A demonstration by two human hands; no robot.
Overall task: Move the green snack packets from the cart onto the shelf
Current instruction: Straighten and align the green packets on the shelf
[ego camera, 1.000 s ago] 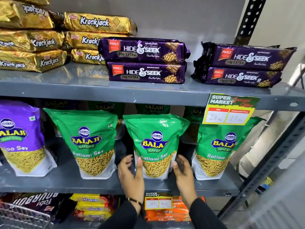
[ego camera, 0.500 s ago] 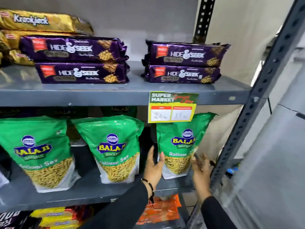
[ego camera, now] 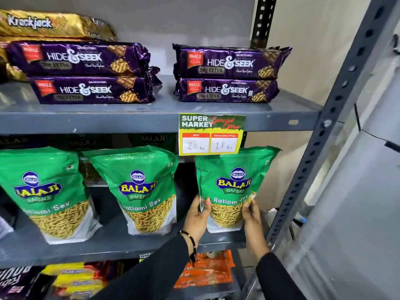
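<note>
Three green Balaji Ratlami Sev packets stand upright on the grey middle shelf point(ego camera: 121, 245). The rightmost green packet point(ego camera: 232, 169) is gripped at its lower sides by both hands: my left hand point(ego camera: 198, 217) on its left edge, my right hand point(ego camera: 252, 215) on its right edge. The middle green packet point(ego camera: 140, 187) and the left green packet point(ego camera: 46, 191) stand free, with more green packets dimly visible behind them. The cart is out of sight.
A yellow price tag point(ego camera: 211, 135) hangs from the upper shelf edge over the held packet's top. Purple Hide & Seek packs point(ego camera: 229, 74) and gold Krackjack packs point(ego camera: 43, 24) lie above. A perforated grey upright point(ego camera: 320, 135) stands just right of my right hand. Orange packs point(ego camera: 205, 269) lie below.
Both hands left the middle packet and moved right to the rightmost one, now gripping its two sides. The view swung right and closer.
</note>
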